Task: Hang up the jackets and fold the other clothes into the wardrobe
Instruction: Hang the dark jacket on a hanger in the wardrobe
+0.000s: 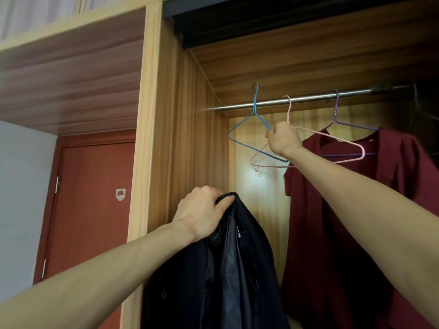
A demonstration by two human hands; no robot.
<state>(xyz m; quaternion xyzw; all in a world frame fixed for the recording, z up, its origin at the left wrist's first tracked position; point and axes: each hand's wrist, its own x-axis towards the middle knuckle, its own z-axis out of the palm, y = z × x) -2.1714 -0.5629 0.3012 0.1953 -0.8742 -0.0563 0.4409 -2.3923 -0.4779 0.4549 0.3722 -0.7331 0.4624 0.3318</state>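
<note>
My left hand [203, 213] grips a dark navy jacket [225, 269] by its collar and holds it up in front of the open wardrobe. My right hand [283, 137] reaches up and curls around the wire of a blue hanger [240, 124] that hangs on the metal rail [308, 99]. A pink hanger [332, 138] hangs empty just right of it, partly behind my right hand. Further right, a purple hanger [337, 115] carries a dark red garment [344, 222].
The wardrobe's wooden side panel [161, 138] stands at the left of the opening, with its top panel above the rail. A red-brown door [90, 198] lies to the left behind it. Dark items [425, 110] hang at the rail's far right.
</note>
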